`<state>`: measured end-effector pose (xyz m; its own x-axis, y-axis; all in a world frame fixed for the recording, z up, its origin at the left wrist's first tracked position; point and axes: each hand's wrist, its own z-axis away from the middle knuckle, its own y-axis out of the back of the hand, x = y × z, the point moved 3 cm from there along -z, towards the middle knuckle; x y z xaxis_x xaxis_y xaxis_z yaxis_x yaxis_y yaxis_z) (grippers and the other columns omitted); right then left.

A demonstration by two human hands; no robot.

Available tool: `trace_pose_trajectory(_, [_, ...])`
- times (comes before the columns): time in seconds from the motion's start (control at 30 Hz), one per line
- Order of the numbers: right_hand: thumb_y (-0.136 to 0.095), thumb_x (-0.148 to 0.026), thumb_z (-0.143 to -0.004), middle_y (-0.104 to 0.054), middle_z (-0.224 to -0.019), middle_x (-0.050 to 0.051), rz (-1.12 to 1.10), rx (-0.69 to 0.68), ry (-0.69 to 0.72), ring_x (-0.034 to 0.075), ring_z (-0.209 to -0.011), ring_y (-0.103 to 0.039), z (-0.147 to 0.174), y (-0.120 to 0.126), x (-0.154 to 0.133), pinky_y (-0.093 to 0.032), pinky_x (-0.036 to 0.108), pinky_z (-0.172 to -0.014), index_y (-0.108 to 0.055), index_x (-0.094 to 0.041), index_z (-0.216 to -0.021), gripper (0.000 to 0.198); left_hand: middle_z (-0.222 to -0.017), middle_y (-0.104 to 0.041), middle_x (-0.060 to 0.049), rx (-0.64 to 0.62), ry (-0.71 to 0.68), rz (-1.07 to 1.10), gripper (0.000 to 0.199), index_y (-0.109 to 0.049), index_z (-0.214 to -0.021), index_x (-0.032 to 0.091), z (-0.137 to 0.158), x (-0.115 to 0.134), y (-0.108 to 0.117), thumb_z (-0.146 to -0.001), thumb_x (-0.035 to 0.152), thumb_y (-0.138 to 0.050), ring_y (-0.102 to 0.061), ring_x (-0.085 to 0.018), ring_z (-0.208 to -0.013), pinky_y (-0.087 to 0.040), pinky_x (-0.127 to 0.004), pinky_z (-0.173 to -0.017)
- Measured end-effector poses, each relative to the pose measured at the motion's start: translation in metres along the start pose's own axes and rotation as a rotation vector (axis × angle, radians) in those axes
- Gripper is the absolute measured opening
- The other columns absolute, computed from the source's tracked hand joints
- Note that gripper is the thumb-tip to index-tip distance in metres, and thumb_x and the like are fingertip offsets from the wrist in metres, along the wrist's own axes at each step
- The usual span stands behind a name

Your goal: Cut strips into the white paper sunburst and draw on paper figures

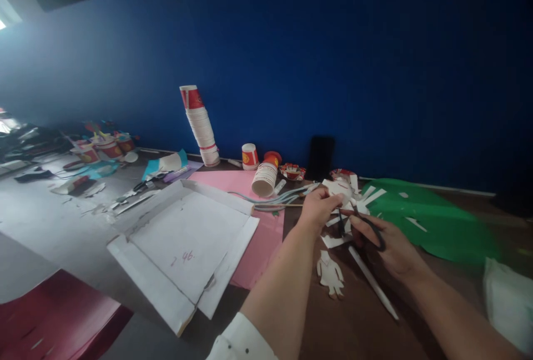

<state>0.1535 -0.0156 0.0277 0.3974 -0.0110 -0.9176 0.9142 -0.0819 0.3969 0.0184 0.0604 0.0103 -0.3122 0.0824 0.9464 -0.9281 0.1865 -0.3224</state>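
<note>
Watching right of frame centre, I note the left hand (318,208) pinching an irregular, flat white paper piece (335,186), the right hand (393,248) gripping black-handled scissors (380,237). Paper probably light, stiffish, easily creased; best held by its edge.

You work in dim, uneven light: a bright patch (5,18) glows at the upper left corner, laying pale haze over that end of the blue wall (333,60). Glare bleaches the tabletop (37,215) to your left, while your right side sinks into shadow. The green sheet (449,226) smears at its outer edge; your right hand (389,246) looks slightly soft.
</note>
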Motion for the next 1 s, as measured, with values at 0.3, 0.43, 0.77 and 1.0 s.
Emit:
trace_pose_trajectory(0.3, [-0.070, -0.066, -0.072, -0.054, -0.050, -0.001, -0.014, -0.007, -0.036, 0.012, -0.043, -0.046, 0.002, 0.001, -0.001, -0.034, 0.026, -0.041, -0.061, -0.021, -0.056, 0.049, -0.064, -0.058, -0.001, -0.002, 0.079, -0.090, 0.039, -0.057, -0.069, 0.017, 0.003, -0.002, 0.001, -0.065, 0.048, -0.080, -0.054, -0.013, -0.060, -0.044, -0.026, -0.060])
trace_pose_trajectory(0.43, [-0.068, -0.067, -0.073, -0.052, -0.048, -0.001, -0.008, -0.007, -0.022, 0.012, -0.043, -0.045, 0.004, 0.000, -0.007, -0.034, 0.026, -0.042, -0.059, -0.021, -0.053, 0.051, -0.063, -0.058, -0.001, 0.007, 0.074, -0.106, 0.040, -0.056, -0.068, 0.017, 0.001, -0.004, 0.002, -0.065, 0.049, -0.081, -0.056, -0.014, -0.062, -0.045, -0.026, -0.060])
trace_pose_trajectory(0.77, [-0.067, -0.066, -0.074, -0.057, -0.053, 0.000, 0.034, 0.049, 0.091, 0.015, -0.053, -0.051, 0.004, 0.001, -0.014, -0.040, 0.026, -0.048, -0.063, -0.022, -0.053, 0.049, -0.067, -0.063, -0.004, 0.005, 0.084, -0.079, 0.033, -0.060, -0.068, 0.015, 0.003, -0.002, 0.000, -0.066, 0.042, -0.079, -0.060, -0.016, -0.065, -0.048, -0.027, -0.061])
trace_pose_trajectory(1.0, [-0.069, -0.069, -0.070, -0.056, -0.052, 0.001, -0.013, 0.051, 0.029, 0.015, -0.048, -0.048, 0.001, 0.002, -0.006, -0.037, 0.027, -0.044, -0.061, -0.022, -0.052, 0.051, -0.074, -0.068, -0.006, -0.021, 0.058, 0.060, 0.021, -0.068, -0.077, 0.015, 0.010, 0.003, -0.005, -0.067, 0.031, -0.078, -0.062, -0.017, -0.067, -0.052, -0.033, -0.070])
